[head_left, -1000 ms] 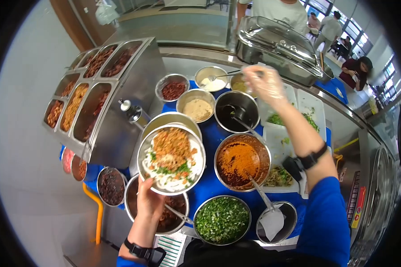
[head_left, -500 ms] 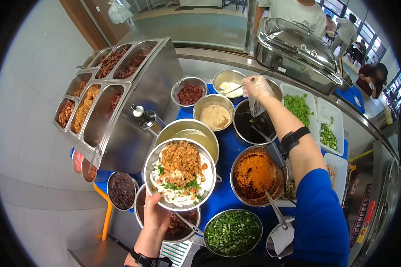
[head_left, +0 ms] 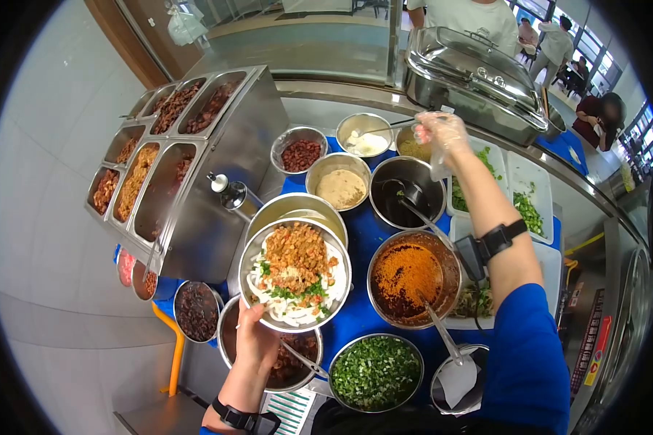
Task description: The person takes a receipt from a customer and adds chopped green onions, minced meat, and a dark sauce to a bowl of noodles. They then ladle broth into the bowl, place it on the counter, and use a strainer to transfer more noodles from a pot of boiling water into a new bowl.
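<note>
While the noodle bowl point(head_left: 257, 246) is being held above the blue-covered counter point(head_left: 347, 317), the left hand point(head_left: 257, 339) is gripping its near rim. Farther across, I'm watching the gloved right hand point(head_left: 445, 133) clasping a thin handle point(head_left: 397, 125) that is leading into a small bowl point(head_left: 363, 121) of something white.

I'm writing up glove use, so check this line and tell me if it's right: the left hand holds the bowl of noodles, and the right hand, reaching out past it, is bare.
One thing is wrong: the right hand is not bare; the head view shows a clear glove on it. The left hand does hold the bowl of noodles.
</note>
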A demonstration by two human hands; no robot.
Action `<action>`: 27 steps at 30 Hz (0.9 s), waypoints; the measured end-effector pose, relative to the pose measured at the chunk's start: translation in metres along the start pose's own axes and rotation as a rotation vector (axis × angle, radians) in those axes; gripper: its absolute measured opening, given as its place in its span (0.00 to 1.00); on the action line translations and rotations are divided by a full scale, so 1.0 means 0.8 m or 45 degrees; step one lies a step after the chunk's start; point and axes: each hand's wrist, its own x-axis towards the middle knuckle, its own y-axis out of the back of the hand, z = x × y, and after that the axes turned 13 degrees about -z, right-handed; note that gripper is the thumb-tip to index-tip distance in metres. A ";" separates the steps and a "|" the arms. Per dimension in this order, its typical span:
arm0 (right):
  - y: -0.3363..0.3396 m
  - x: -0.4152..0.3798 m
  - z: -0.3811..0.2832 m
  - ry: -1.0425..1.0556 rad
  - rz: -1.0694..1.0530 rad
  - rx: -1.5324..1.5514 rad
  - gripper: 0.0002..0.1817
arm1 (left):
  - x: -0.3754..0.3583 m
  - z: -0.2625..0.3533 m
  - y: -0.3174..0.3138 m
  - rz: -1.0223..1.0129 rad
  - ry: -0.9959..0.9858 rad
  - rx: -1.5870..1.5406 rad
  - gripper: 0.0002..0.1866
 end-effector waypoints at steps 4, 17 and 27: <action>-0.005 -0.081 -0.096 0.051 -0.180 0.076 0.10 | 0.007 -0.001 -0.015 -0.011 -0.003 -0.070 0.38; 0.072 -0.112 -0.072 0.195 0.151 -1.222 0.16 | 0.007 -0.008 -0.053 -0.107 0.050 -0.042 0.39; 0.110 -0.045 0.034 -0.257 0.084 -0.676 0.15 | -0.002 -0.013 -0.058 -0.021 0.076 0.029 0.40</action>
